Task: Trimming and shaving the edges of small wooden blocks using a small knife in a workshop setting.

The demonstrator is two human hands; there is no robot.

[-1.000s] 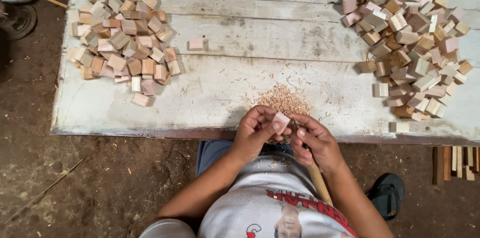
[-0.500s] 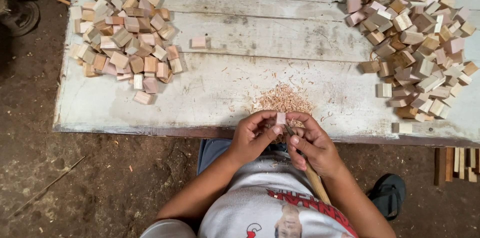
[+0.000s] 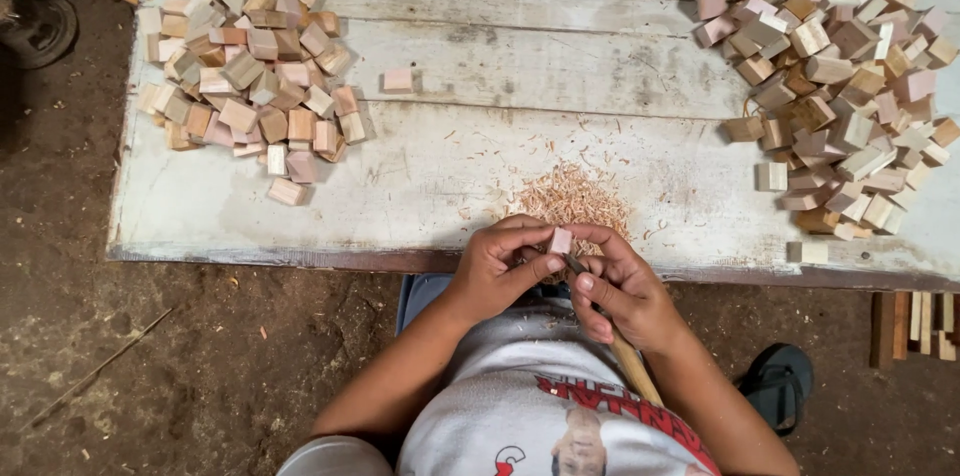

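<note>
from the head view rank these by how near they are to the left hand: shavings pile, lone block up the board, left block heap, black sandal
1. Shavings pile: on the white board just beyond the left hand.
2. Lone block: up the board, left of centre.
3. Left block heap and black sandal: too close to call; the heap sits at the far left, the sandal on the dirt floor at the lower right.

The tool's blade (image 3: 570, 261) disappears between the fingers of the right hand (image 3: 620, 286), so its edge cannot be made out. The left hand (image 3: 500, 266) covers most of the small wooden block (image 3: 560, 239). The right block pile (image 3: 850, 86) runs off the frame.
</note>
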